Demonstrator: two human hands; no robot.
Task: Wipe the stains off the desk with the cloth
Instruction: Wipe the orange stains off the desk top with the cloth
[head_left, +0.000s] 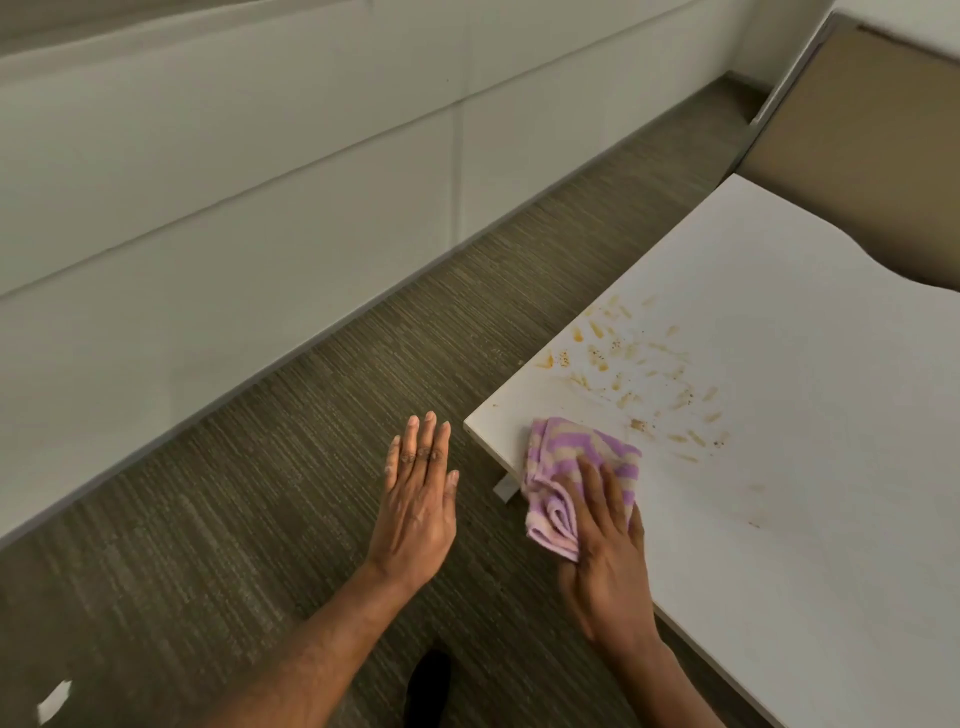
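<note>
- Nearest the camera, the right hand (605, 551) lies palm down on the cloth (576, 480), fingers spread flat over it and pressing it to the desk rather than clenched around it.
- That cloth is bunched and folded, striped in purple and beige, and sits at the near left corner of the desk (810, 467), its lower folds hanging just over the edge.
- Stains (639, 374) spread over the white desk top just beyond the cloth: yellowish-brown streaks and dark specks, the closest ones near the cloth's far edge, with a few faint marks further right.
- Off the desk, the left hand (418, 506) hovers over the floor beside the corner, fingers straight and together, grasping nothing and touching nothing.
- Below both hands lies a grey-brown striped carpet (260, 493), running to a pale panelled wall (234, 182).
- Behind the desk stands a tan partition panel (857, 156).
- At the bottom edge, a dark shoe tip (428, 686) shows between the forearms, and a small white scrap (54, 701) lies on the carpet at far left.
</note>
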